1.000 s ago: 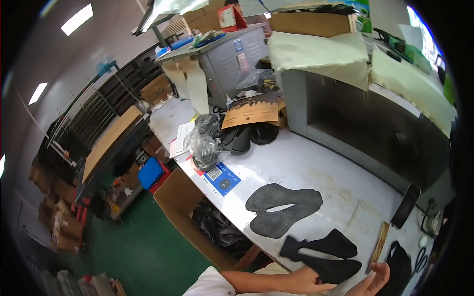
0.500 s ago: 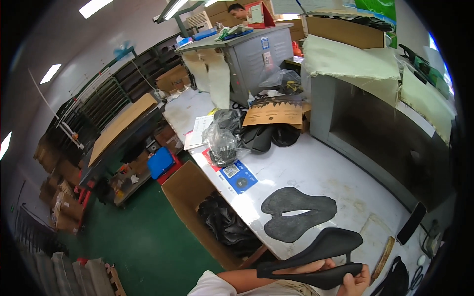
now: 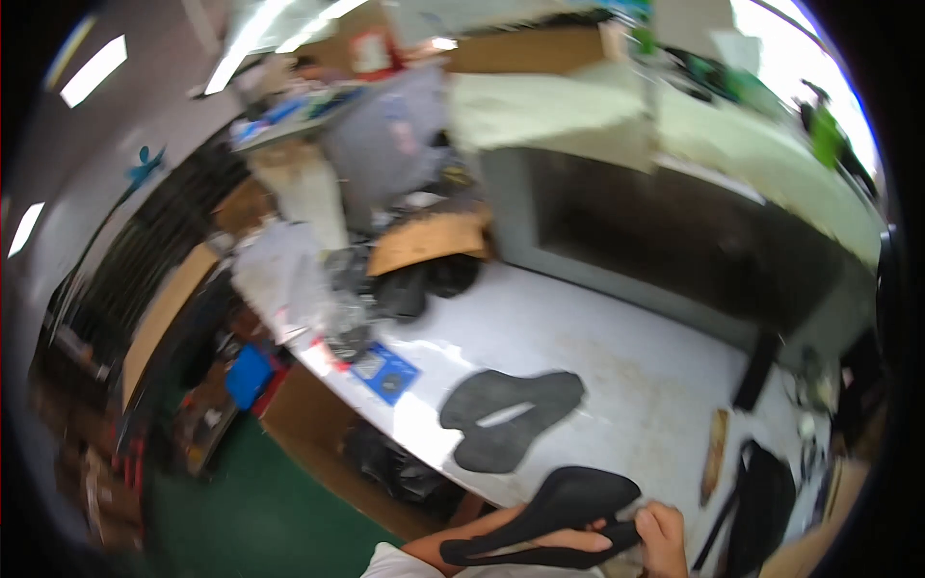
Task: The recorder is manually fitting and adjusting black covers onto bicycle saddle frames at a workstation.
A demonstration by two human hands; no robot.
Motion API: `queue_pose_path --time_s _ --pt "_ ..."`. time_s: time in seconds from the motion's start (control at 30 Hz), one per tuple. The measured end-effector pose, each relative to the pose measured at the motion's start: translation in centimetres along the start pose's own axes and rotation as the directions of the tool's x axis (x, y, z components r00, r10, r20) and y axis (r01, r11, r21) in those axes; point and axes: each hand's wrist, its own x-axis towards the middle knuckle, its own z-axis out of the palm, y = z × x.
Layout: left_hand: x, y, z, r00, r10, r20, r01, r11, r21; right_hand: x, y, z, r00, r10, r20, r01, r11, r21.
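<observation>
A black bicycle saddle with a long slot down its middle is held low over the table's near edge. My left hand reaches under it from the left and grips it; its fingers show through the slot and the rest is covered by the saddle. My right hand is closed on the wide end at the right, thumb on top, fingertips partly hidden. Just beyond the saddle, a flat dark grey saddle-shaped piece with a slot lies on the white table.
To the right lie a wooden stick, a black phone-like slab and a black strapped item. A grey open-fronted box stands behind. At the left are a blue card, bagged black parts and a carton below the edge.
The view has swung to the right, so the table things appear farther left and the picture is blurred. Both hands still hold the saddle; the right hand's back is turned more into view.
</observation>
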Motion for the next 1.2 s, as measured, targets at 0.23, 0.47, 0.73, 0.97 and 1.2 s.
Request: queue_pose_path --time_s 0.23,0.47,0.73,0.97,1.2 --pt "-0.5 3.2 -2.1 0.977 -0.21 0.029 0.168 0.851 0.498 3.0 -1.0 1.8 0.916 0.046 0.399 -0.295 0.752 0.59" --pt "1.8 1.8 2.7 0.935 -0.305 -0.182 0.261 0.937 -0.23 2.5 0.0 0.9 0.933 0.16 0.322 -0.36 0.421 0.833" --pt "2.1 1.6 4.8 0.839 -0.15 -0.523 0.098 0.987 -0.126 1.8 -2.4 0.0 0.874 -0.398 -0.28 0.392 0.916 -0.078" --pt "3.2 2.2 5.1 0.925 -0.223 -0.306 0.04 0.861 -0.507 2.2 -1.1 0.8 0.999 -0.012 0.037 -0.017 0.719 0.695" --pt "4.6 3.6 6.0 0.875 -0.182 -0.448 -0.027 0.907 -0.421 1.5 -1.7 1.0 0.965 -0.196 -0.176 0.246 0.909 0.337"
